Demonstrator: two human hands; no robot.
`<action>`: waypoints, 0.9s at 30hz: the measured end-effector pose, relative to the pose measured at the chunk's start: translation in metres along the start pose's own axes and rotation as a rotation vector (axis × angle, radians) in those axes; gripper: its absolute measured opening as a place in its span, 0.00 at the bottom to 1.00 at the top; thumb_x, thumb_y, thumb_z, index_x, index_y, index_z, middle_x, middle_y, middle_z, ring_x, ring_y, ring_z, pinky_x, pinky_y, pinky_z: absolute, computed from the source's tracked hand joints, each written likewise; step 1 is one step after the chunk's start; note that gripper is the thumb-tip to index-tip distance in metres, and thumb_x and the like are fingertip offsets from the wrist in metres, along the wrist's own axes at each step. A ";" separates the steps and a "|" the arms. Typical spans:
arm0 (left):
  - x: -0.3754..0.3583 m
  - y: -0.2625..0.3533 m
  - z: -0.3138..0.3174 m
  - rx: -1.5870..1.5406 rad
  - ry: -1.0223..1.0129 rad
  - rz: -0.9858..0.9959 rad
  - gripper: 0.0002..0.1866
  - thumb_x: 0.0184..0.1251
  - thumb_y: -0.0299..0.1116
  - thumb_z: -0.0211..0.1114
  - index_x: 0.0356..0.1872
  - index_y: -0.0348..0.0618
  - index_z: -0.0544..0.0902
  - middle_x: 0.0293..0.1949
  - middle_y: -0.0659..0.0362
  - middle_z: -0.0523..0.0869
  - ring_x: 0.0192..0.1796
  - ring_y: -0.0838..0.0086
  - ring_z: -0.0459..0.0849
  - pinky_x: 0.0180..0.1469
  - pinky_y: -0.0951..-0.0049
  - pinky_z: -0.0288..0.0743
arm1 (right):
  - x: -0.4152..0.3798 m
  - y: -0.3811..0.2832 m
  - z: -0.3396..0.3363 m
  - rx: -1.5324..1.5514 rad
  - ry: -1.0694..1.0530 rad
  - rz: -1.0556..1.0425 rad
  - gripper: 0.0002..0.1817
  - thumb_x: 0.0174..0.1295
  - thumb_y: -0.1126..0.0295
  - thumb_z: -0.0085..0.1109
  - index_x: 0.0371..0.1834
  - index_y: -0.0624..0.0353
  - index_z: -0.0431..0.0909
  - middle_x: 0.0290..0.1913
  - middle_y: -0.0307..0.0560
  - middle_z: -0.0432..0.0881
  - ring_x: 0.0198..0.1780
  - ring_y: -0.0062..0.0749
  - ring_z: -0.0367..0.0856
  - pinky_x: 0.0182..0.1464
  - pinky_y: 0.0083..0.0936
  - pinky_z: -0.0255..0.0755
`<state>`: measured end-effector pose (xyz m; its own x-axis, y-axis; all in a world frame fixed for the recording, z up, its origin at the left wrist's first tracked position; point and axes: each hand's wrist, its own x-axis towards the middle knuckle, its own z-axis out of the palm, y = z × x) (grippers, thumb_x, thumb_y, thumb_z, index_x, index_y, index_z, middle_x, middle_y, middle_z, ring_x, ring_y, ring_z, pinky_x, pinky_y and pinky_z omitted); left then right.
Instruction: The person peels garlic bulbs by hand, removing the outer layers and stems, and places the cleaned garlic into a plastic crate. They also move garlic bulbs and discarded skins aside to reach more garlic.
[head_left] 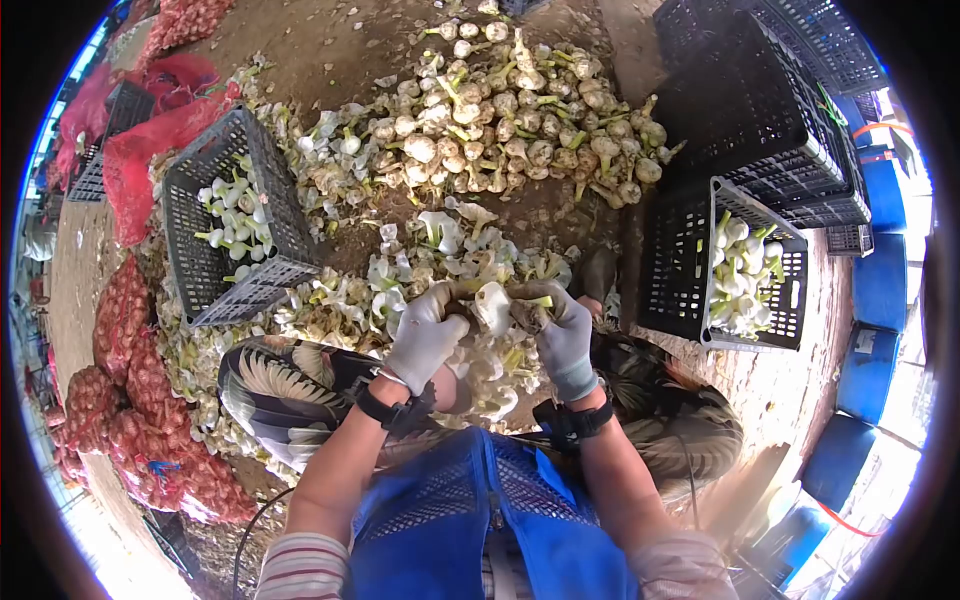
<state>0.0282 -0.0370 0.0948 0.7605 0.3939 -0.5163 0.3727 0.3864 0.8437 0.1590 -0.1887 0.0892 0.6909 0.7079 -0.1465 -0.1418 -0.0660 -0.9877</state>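
Observation:
In front of my body, both hands wear white gloves and work close together. My right hand (566, 345) is closed around a garlic bulb (528, 314), whose cut green stem points up to the right; fingers hide most of the bulb. My left hand (428, 338) is curled shut at the near edge of a loose white flap of garlic skin (492, 308), which hangs between the two hands. Below and beyond them lies a thick litter of peeled garlic skins (400, 275). A large pile of unpeeled garlic bulbs (500, 125) sits on the ground ahead.
A black crate (285, 215) with peeled bulbs stands at left, tilted toward me. Another crate (690, 265) with peeled garlic is at right, beside stacked black crates (760, 120). Red mesh sacks (150, 440) lie at far left. Blue barrels (870, 375) line the right side.

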 end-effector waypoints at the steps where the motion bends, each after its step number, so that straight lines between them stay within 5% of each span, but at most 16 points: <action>1: -0.001 0.004 0.001 0.030 -0.014 0.084 0.22 0.62 0.17 0.52 0.59 0.31 0.76 0.45 0.59 0.85 0.44 0.80 0.83 0.48 0.79 0.78 | 0.001 -0.003 -0.001 0.085 0.005 0.139 0.11 0.67 0.70 0.62 0.46 0.68 0.82 0.43 0.40 0.85 0.45 0.20 0.80 0.51 0.21 0.74; 3: -0.005 0.017 -0.004 0.014 -0.057 0.133 0.21 0.64 0.19 0.57 0.60 0.32 0.77 0.49 0.58 0.85 0.47 0.78 0.83 0.51 0.77 0.78 | 0.003 -0.005 -0.006 0.024 -0.034 0.111 0.11 0.66 0.73 0.60 0.47 0.68 0.82 0.44 0.41 0.86 0.46 0.18 0.80 0.51 0.19 0.75; 5: -0.007 0.024 -0.015 0.374 -0.177 0.419 0.23 0.65 0.21 0.60 0.62 0.36 0.78 0.56 0.58 0.84 0.55 0.77 0.82 0.55 0.77 0.76 | 0.003 -0.008 -0.007 0.127 -0.122 0.173 0.11 0.66 0.74 0.59 0.48 0.68 0.82 0.46 0.42 0.86 0.47 0.19 0.80 0.50 0.19 0.75; 7: -0.008 0.023 -0.015 0.289 -0.210 0.361 0.20 0.67 0.25 0.64 0.60 0.41 0.80 0.54 0.56 0.86 0.55 0.72 0.84 0.55 0.75 0.76 | 0.003 0.004 -0.013 0.189 -0.142 0.212 0.11 0.66 0.76 0.58 0.49 0.69 0.82 0.46 0.43 0.86 0.47 0.19 0.81 0.51 0.20 0.75; 15: -0.034 0.035 0.008 0.819 -0.152 0.627 0.06 0.67 0.24 0.63 0.42 0.40 0.84 0.32 0.56 0.86 0.36 0.70 0.85 0.40 0.71 0.76 | -0.011 0.019 -0.006 0.517 -0.100 0.254 0.17 0.64 0.85 0.47 0.53 0.71 0.81 0.48 0.47 0.86 0.52 0.29 0.84 0.56 0.26 0.77; 17: -0.041 0.015 0.001 0.786 -0.135 0.595 0.05 0.66 0.25 0.63 0.40 0.40 0.83 0.32 0.57 0.86 0.34 0.71 0.85 0.39 0.71 0.77 | -0.011 0.052 -0.010 0.103 -0.193 0.158 0.19 0.66 0.81 0.46 0.58 0.71 0.77 0.53 0.51 0.84 0.52 0.34 0.85 0.55 0.29 0.79; 18: -0.043 0.014 -0.001 0.704 -0.095 0.509 0.05 0.67 0.26 0.63 0.41 0.40 0.83 0.31 0.58 0.86 0.34 0.71 0.85 0.38 0.70 0.77 | -0.015 0.057 -0.020 -0.414 -0.310 -0.092 0.19 0.67 0.79 0.45 0.60 0.70 0.76 0.53 0.53 0.84 0.52 0.35 0.85 0.53 0.29 0.80; 19: -0.045 0.011 -0.006 0.621 -0.051 0.420 0.05 0.68 0.27 0.63 0.41 0.40 0.83 0.31 0.58 0.86 0.34 0.71 0.86 0.37 0.69 0.78 | -0.015 0.047 -0.015 -0.415 -0.311 -0.089 0.19 0.67 0.79 0.45 0.60 0.70 0.76 0.53 0.53 0.84 0.52 0.35 0.85 0.53 0.29 0.80; 20: -0.044 0.001 -0.012 0.516 -0.013 0.389 0.12 0.74 0.37 0.60 0.43 0.38 0.82 0.35 0.58 0.87 0.35 0.72 0.87 0.36 0.70 0.79 | -0.014 0.027 -0.003 -0.083 -0.153 0.018 0.18 0.66 0.79 0.46 0.58 0.70 0.78 0.51 0.51 0.85 0.51 0.35 0.85 0.52 0.28 0.80; 21: -0.043 0.002 -0.015 0.519 -0.005 0.388 0.12 0.74 0.37 0.60 0.43 0.38 0.82 0.35 0.58 0.87 0.35 0.72 0.87 0.36 0.70 0.79 | -0.012 0.011 0.006 0.250 0.007 0.123 0.17 0.66 0.80 0.48 0.56 0.69 0.79 0.49 0.50 0.86 0.50 0.35 0.85 0.50 0.27 0.81; 22: -0.039 0.005 -0.018 0.276 -0.012 0.185 0.17 0.75 0.43 0.58 0.45 0.36 0.81 0.37 0.58 0.86 0.36 0.73 0.86 0.37 0.71 0.79 | -0.012 0.005 0.010 0.461 0.072 0.209 0.12 0.66 0.77 0.56 0.51 0.69 0.82 0.44 0.46 0.86 0.47 0.29 0.85 0.47 0.23 0.80; 24: -0.034 0.002 -0.020 0.046 -0.128 -0.045 0.30 0.75 0.57 0.55 0.49 0.33 0.79 0.43 0.56 0.85 0.38 0.74 0.86 0.41 0.74 0.80 | -0.008 0.009 0.005 0.378 0.038 0.238 0.13 0.67 0.72 0.59 0.50 0.68 0.82 0.44 0.45 0.86 0.45 0.27 0.84 0.45 0.21 0.79; 27: -0.024 -0.011 0.001 0.071 -0.196 0.136 0.30 0.72 0.58 0.59 0.49 0.33 0.80 0.42 0.55 0.84 0.37 0.72 0.87 0.42 0.72 0.81 | -0.005 0.003 0.006 0.184 -0.034 0.157 0.17 0.68 0.61 0.63 0.47 0.67 0.82 0.43 0.44 0.86 0.42 0.22 0.83 0.42 0.18 0.77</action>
<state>0.0060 -0.0518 0.0980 0.8920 0.2663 -0.3652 0.2916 0.2783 0.9152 0.1505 -0.1882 0.0873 0.6263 0.7225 -0.2928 -0.3749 -0.0501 -0.9257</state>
